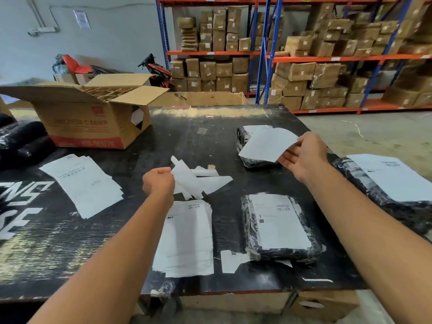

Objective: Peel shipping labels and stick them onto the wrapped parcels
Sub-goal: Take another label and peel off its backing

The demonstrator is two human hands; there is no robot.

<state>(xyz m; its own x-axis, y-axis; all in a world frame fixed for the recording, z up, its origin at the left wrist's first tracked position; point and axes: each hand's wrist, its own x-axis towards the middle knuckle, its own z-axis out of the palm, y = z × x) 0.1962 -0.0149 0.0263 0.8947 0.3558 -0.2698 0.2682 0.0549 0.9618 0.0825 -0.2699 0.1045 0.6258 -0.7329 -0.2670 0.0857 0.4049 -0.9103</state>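
Note:
My right hand [304,155] pinches a white peeled label [266,143] by its right edge, holding it in the air over a far black wrapped parcel [251,161]. My left hand [159,181] is curled at the edge of a heap of white backing scraps [198,181]; it seems to pinch one piece. A stack of printed labels [187,237] lies near the table's front. To its right lies a black parcel with a label stuck on it [280,228]. Another labelled parcel [388,183] sits at the right edge.
An open cardboard box [93,118] stands at the back left of the black table [117,242]. A second label stack [84,183] lies left of centre. Black wrapped bundles [21,139] sit far left. Shelves of brown cartons [304,54] fill the background.

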